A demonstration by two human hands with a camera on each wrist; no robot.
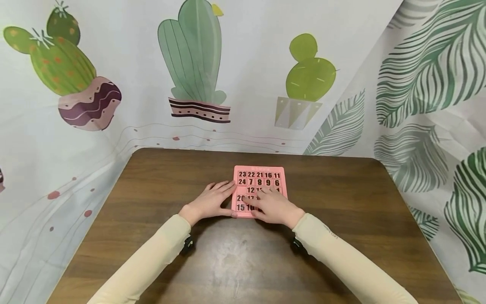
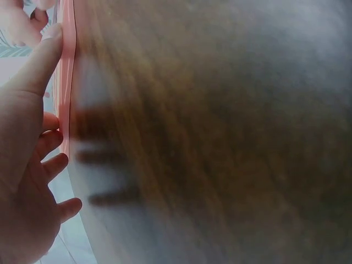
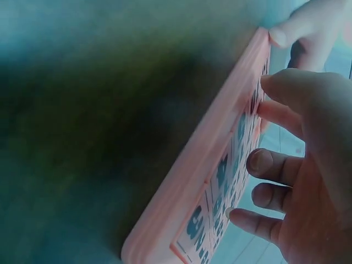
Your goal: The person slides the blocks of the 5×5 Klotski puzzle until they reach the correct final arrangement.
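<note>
A pink sliding number puzzle [image 1: 280,169] lies flat on the table, its square tiles printed with black numbers. A bare gap [image 1: 241,190] shows at the left end of its middle row. My left hand [image 1: 212,201] rests along the puzzle's left side, fingers extended to the frame and thumb at the near left corner. Over the lower right tiles spreads my right hand [image 1: 279,207], its index fingertip near the tile marked 20 [image 1: 240,198]. Several tiles are hidden beneath it. In the right wrist view, its fingertips [image 3: 260,161] are at the tile face, mostly straight.
The puzzle stands toward the far side of a dark brown wooden table [image 1: 159,177]. Behind it hangs a white cloth [image 1: 250,84] printed with cacti and leaves. Each wrist carries a small black device [image 1: 187,244] below the sleeve cuff.
</note>
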